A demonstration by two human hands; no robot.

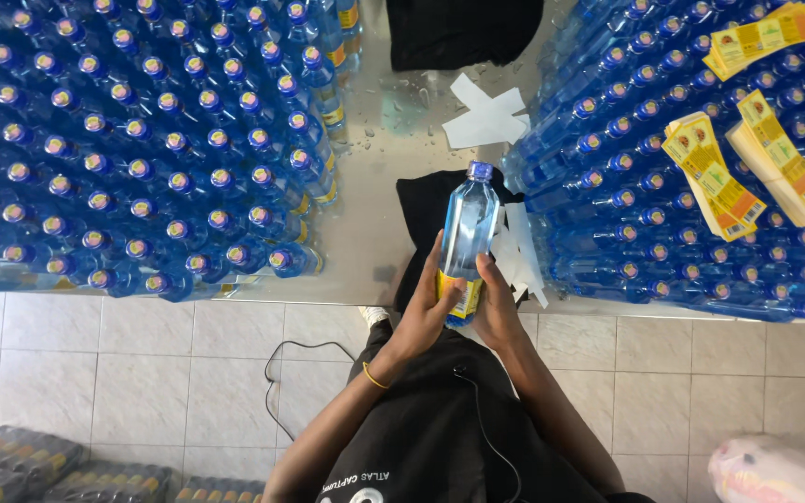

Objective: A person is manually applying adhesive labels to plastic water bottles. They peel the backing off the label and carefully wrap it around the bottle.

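Holding water bottle (467, 233), 2 hands.

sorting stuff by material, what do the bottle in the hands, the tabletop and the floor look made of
Clear blue-tinted bottle: likely glossy plastic, see-through with highlights. Shiny grey tabletop: probably polished metal, mirror-like reflections and water drops. Pale square-tiled floor: seemingly ceramic tile, grout lines visible.

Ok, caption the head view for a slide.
Both hands hold a blue bottle by its yellow label, between packed bottle rows.
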